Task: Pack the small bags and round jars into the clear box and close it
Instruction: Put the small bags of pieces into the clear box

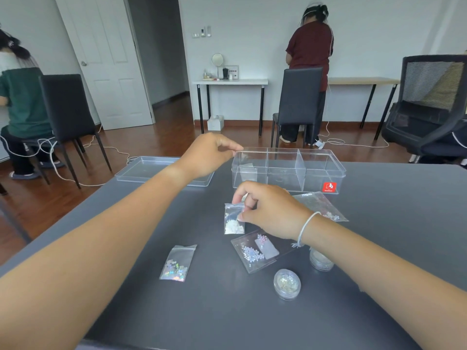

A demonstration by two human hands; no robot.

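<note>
The clear box (288,170) with three compartments stands open on the dark table, a small bag in its left compartment. My left hand (209,155) holds the box's left rim. My right hand (267,210) pinches the top of a small bag of white bits (233,222), lifted just above the table. A bag of holographic pieces (177,263) lies front left, a larger bag with beads (257,251) under my right wrist, and another bag (321,205) right of my hand. One round jar (286,282) sits in front; a second jar (321,260) is partly hidden by my forearm.
The box's clear lid (146,169) lies flat to the left of the box near the table's far edge. Beyond the table are black chairs (298,102), two people at other desks and cables on the wooden floor.
</note>
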